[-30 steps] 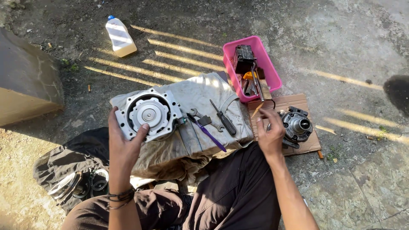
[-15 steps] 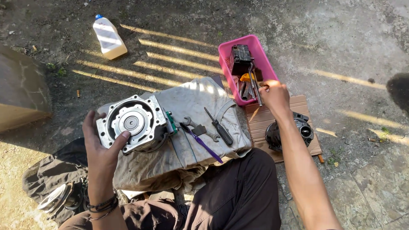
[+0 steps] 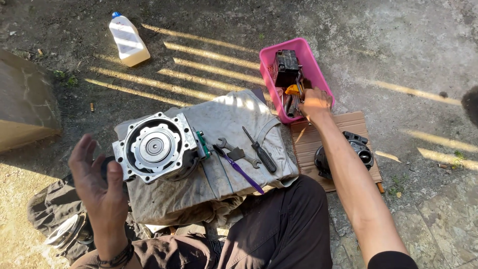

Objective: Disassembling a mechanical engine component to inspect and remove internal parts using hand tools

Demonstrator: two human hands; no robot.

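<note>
My left hand (image 3: 97, 182) is raised with fingers apart, holding nothing, just left of a grey metal engine housing (image 3: 158, 147) that lies on a dirty grey cloth (image 3: 234, 124). My right hand (image 3: 314, 103) reaches into a pink plastic basket (image 3: 318, 65) full of tools and a black box; its fingers are among the tools and I cannot see whether they grip one. On the cloth lie a wrench (image 3: 238, 152), a black-handled screwdriver (image 3: 260, 149) and a purple-handled tool (image 3: 240, 169).
A round black engine part (image 3: 359, 149) rests on a piece of cardboard (image 3: 358, 122) right of my forearm. A white and yellow bottle (image 3: 128, 40) stands on the concrete at the back left. A stone block (image 3: 25, 109) is at far left.
My right hand moved from the cardboard up into the pink basket. My left hand let go of the housing's edge and lifted away, fingers spread.
</note>
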